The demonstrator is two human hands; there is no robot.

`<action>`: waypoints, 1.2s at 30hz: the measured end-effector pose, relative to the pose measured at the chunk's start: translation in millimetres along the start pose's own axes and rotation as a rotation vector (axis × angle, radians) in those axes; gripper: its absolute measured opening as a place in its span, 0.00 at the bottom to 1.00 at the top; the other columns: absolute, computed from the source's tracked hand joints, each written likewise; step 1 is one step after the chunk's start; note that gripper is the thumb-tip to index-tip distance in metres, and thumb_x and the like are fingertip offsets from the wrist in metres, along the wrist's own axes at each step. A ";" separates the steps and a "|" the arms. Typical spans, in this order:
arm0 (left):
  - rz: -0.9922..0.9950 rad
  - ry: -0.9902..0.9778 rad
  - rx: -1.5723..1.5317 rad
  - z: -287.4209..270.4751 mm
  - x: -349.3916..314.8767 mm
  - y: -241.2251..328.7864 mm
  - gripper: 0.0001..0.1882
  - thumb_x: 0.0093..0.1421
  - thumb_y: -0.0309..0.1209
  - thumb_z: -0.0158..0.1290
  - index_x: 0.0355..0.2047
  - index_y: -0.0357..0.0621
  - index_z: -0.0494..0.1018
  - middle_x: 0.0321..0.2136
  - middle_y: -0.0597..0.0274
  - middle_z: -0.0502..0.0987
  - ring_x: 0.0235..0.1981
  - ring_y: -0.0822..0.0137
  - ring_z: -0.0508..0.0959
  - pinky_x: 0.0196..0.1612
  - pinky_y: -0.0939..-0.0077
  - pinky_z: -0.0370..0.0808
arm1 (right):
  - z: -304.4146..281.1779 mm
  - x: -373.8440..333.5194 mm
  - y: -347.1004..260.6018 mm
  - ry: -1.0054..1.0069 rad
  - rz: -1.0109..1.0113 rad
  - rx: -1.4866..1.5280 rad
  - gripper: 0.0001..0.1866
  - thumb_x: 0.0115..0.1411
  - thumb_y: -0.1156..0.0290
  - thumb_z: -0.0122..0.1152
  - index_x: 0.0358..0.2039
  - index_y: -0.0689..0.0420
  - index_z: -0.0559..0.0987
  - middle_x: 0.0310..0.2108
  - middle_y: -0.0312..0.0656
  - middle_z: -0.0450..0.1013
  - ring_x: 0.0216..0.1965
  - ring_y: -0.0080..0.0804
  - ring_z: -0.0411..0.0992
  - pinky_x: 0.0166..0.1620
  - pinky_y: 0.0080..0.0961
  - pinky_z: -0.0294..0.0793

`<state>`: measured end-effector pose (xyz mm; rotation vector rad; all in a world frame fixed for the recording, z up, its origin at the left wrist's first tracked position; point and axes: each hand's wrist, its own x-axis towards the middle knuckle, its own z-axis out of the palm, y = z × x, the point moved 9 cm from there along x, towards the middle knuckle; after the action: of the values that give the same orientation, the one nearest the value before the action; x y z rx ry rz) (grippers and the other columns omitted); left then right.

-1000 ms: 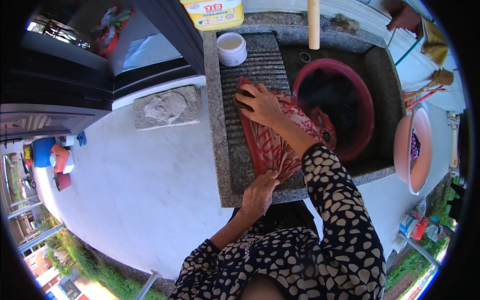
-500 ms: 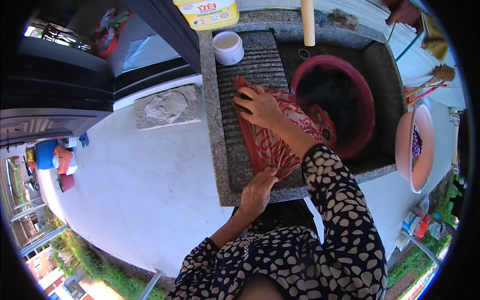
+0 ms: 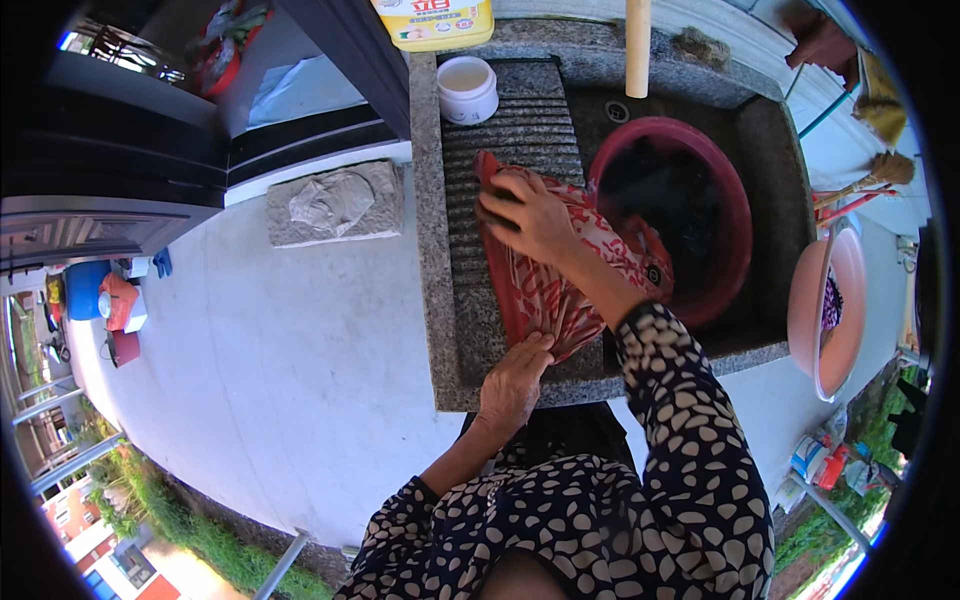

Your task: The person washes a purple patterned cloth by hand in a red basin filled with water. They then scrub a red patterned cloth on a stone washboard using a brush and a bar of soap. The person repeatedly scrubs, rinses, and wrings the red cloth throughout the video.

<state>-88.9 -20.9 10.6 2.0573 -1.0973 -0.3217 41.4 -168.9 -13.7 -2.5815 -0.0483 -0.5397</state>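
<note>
while the red and white patterned wet cloth (image 3: 560,280) lies stretched along the ribbed grey granite washboard slab (image 3: 500,150), the right hand (image 3: 525,215) presses flat on its upper part, fingers spread and curled over the fabric. the left hand (image 3: 512,380) rests at the cloth's lower end by the slab's near edge, fingers together, pinning the bunched fabric. just right of the cloth sits a round dark red plastic basin (image 3: 725,230) in the stone sink. a small white round tub (image 3: 468,88) stands at the slab's far end.
</note>
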 end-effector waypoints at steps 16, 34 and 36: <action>0.096 -0.271 0.140 35.0 8.9 7.1 0.11 0.55 0.20 0.51 0.39 0.40 0.68 0.26 0.54 0.71 0.25 0.53 0.76 0.31 0.62 0.74 | -68.4 -107.1 -48.3 -0.092 -0.121 0.057 0.22 0.45 0.64 0.69 0.44 0.48 0.80 0.53 0.37 0.67 0.41 0.40 0.69 0.44 0.36 0.75; 0.015 -0.234 0.131 29.1 19.6 11.0 0.12 0.46 0.27 0.61 0.26 0.45 0.66 0.16 0.61 0.70 0.19 0.58 0.72 0.31 0.66 0.69 | -39.5 -50.5 4.4 -0.020 -0.070 -0.053 0.23 0.48 0.63 0.68 0.47 0.48 0.79 0.54 0.38 0.66 0.42 0.42 0.69 0.45 0.36 0.75; 0.037 -0.211 0.123 31.1 19.9 10.8 0.13 0.46 0.29 0.62 0.25 0.45 0.66 0.14 0.61 0.69 0.17 0.57 0.71 0.30 0.65 0.69 | -27.2 -10.1 42.0 -0.047 0.098 -0.014 0.22 0.51 0.63 0.66 0.48 0.48 0.78 0.54 0.37 0.66 0.43 0.42 0.69 0.45 0.37 0.75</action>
<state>-100.1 -56.1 0.1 2.1447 -1.3089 -0.4721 27.7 -218.1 -15.5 -2.5945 0.0656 -0.4453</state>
